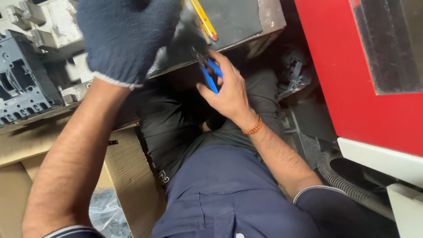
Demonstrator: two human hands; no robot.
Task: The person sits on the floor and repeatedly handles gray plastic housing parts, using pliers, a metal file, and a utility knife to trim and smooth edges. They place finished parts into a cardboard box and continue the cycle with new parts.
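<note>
While our right hand [229,94] is gripping the blue-handled cutters [210,72] at the edge of the grey metal block [229,22], we are judging this a trimming step; next calls for steady aim. Our gloved left hand [125,37] is covering something, its grasp hidden. Cardboard boxes [128,172] are sitting left, a red machine [339,66] right.
</note>
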